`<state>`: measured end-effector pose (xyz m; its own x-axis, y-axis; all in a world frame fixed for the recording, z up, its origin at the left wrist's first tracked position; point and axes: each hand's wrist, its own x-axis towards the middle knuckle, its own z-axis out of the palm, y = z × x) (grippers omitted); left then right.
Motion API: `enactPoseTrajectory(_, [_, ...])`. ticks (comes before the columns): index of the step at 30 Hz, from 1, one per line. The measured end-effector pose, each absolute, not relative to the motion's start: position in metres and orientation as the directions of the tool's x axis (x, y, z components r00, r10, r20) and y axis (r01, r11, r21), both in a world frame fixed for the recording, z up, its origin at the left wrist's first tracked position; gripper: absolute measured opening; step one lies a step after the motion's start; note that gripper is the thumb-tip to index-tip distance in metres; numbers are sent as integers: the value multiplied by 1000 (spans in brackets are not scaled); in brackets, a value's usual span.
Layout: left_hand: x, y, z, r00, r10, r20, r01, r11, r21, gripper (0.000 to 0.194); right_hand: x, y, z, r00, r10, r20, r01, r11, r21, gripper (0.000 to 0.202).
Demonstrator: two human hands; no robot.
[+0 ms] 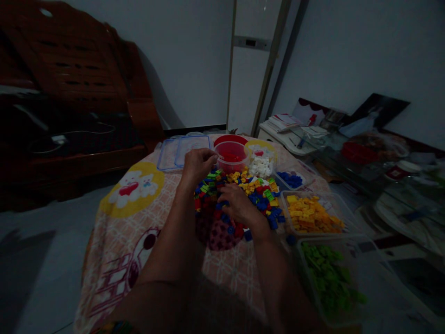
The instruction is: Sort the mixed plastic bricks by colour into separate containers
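Note:
My left hand (199, 163) is beside the rim of a clear round tub (232, 163) that holds red pieces. Its thumb and fingertips are pinched together, and whatever may be between them is too small to make out. Over a mixed pile of toy building bricks (255, 200) lies my right hand (237, 203), fingers apart and bent, the tips among red, blue, yellow and green bricks. Nothing is visibly gripped in it. A heap of white bricks (261, 167) sits behind the pile.
Clear boxes hold blue bricks (290, 179), yellow bricks (311, 214) and green bricks (328, 273) along the right. Blue-rimmed lids (167, 155) lie at the back left on the patterned tablecloth (222, 273). A cluttered glass table (333, 144) stands beyond, right.

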<state>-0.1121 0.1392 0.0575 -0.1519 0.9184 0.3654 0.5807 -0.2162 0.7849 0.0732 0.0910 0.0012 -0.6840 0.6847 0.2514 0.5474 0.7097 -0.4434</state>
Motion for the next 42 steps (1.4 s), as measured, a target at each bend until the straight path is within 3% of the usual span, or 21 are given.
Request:
enactPoseTrajectory(15, [-108,137,59,-122,930,347,620,-201,759,30,140,119,1,-290,850,439,571,522,-633,18])
enactPoseTrajectory(26, [-104,138,60,-96,924,371,656,-221,722,30,158,110,19,24,917,399,689,274,-671,24])
enactPoseTrajectory(31, [-102,138,59,-87,925,371,662,-225,715,29,157,105,29,-15,953,301,755,209,-622,24])
enactPoseTrajectory(38, [-99,136,61,-72,929,363,647,-233,726,29,149,101,26,-294,930,222,809,366,-461,42])
enactPoseTrajectory(42, [-99,137,60,-67,930,361,654,-233,720,28,147,104,22,-257,941,219,771,336,-541,44])
